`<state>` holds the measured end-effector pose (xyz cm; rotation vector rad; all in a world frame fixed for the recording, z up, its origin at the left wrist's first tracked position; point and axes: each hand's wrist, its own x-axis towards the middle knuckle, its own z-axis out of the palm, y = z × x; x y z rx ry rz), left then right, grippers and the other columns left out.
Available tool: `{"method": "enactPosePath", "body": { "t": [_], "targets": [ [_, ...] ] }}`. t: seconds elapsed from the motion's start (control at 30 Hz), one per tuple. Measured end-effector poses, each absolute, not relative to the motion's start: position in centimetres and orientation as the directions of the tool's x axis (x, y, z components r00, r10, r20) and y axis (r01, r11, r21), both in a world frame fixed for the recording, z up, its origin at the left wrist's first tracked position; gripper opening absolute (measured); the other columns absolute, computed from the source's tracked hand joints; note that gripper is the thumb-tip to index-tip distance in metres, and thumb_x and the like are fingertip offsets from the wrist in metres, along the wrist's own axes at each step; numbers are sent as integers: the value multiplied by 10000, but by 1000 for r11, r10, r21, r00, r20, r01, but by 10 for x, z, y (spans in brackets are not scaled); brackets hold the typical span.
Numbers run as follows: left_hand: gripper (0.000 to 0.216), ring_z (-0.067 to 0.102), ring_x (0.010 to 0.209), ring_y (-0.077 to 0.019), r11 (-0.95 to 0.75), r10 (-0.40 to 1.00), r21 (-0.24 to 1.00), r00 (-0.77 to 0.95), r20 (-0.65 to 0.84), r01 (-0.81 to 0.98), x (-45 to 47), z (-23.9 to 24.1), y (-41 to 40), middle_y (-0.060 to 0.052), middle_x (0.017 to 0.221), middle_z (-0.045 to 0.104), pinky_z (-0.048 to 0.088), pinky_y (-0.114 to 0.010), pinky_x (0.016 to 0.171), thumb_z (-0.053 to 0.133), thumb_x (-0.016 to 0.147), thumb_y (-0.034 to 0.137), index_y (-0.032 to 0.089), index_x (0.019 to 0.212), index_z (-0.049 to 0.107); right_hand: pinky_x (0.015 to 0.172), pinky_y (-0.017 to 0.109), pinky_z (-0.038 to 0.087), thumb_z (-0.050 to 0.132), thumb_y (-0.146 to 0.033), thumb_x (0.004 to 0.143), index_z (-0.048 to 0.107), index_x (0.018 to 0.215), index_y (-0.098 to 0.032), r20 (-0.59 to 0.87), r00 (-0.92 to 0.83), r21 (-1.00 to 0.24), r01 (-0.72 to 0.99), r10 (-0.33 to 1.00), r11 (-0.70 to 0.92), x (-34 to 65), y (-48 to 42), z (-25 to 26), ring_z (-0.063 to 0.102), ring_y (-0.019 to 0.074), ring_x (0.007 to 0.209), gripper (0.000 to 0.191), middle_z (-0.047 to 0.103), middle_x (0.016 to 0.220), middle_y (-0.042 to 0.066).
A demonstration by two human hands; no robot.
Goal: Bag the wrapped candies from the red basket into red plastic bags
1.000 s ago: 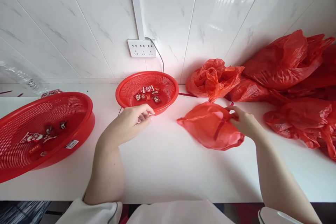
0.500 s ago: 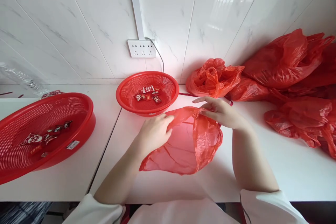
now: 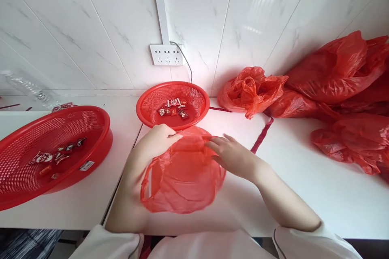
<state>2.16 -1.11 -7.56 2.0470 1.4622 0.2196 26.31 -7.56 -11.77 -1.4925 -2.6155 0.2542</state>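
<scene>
A thin red plastic bag [image 3: 188, 174] hangs spread between my hands above the white table, its mouth facing up toward me. My left hand [image 3: 158, 141] is closed on the bag's far left rim, thumb and fingers pinching the film. At the bag's right side, my right hand [image 3: 235, 156] pinches the rim between thumb and fingertips, with one finger raised apart. Just beyond the bag stands a round red plastic basket [image 3: 142, 107] holding several small wrapped candies [image 3: 174, 110].
At left, a larger red basket [image 3: 105, 129] holds more wrapped candies [image 3: 60, 156]. Behind it lies a clear plastic bottle [image 3: 33, 89]. Filled red bags [image 3: 331, 73] pile up at right. A dark red ribbon [image 3: 263, 134] lies on the table [image 3: 291, 158]. A socket strip [image 3: 166, 55] is on the tiled wall.
The bag has shifted left and its mouth has opened wider. My left hand moved left and slightly up; my right hand moved left and down, uncovering the ribbon.
</scene>
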Motion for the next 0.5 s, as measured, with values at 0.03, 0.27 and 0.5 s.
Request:
{"method": "enactPosePath", "body": {
  "t": [0.03,0.27,0.5],
  "targets": [
    [387,384,453,-109,-197,887,564,391,-245,802,14,-74,-10,13,529,426,221,-261,441,505,816,444,199,519,473,1065,534,357,502,-123,916,595,1169,-151,-42,-415,-124,905,909,408,265,-70,-127,612,272,1127,271,665,1140,136],
    [443,633,801,-221,-305,934,423,355,-41,853,-7,-55,-28,-19,863,655,472,-284,635,615,780,463,292,1188,631,700,364,459,353,-221,994,609,1066,-140,-171,-182,38,981,968,191,281,-62,-131,680,240,708,278,690,774,80],
    [366,639,803,-204,-559,812,252,584,-28,790,56,-64,-92,-62,979,670,483,-325,723,319,982,343,281,1123,651,991,508,376,412,-202,979,639,987,-166,52,-329,-6,944,943,330,272,-82,-107,659,222,760,230,676,802,59]
  ]
}}
